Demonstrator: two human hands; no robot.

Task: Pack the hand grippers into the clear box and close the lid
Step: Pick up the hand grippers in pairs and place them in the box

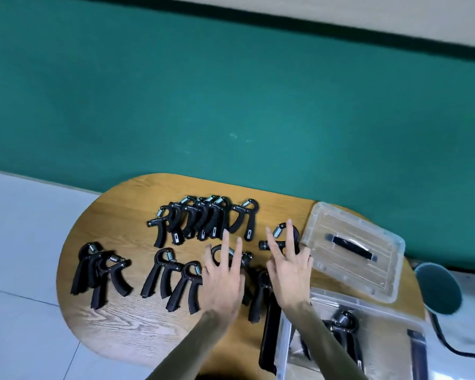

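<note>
A wooden table (115,322) with round ends stood on a pale floor, next to a green wall (231,91). Lots of black hand grippers lay on the table. At the far left, two of them (100,271) lay side by side, touching. A little to the right, two more (173,278) lay close together. Behind those, near the wall, a bunch of grippers (203,219) lay packed in a row, so close that I could not count them.

The left hand (225,281) was flat above the table with its fingers spread wide. It held nothing. It was right over one gripper (222,253), and its fingers seemed to touch it, but I could not be sure. Another gripper (259,294) lay between the two hands, partly hidden by them.

The right hand (288,267) was spread open too, with its fingers pointing away from the person. It was not pinching anything. Its fingers lay over a gripper with a shiny spring (281,237), and I could not tell if they pressed on it.

To the right of that hand, the clear lid (354,250) lay flat on the table. It had a black handle in the middle. It was off the box.

The clear box (351,338) stood open at the near right end of the table, close to the person. One gripper (340,327) lay inside it. The right forearm reached across the box's left corner. Past the table's right end was a round green thing (439,287) with a black cable (455,349).
</note>
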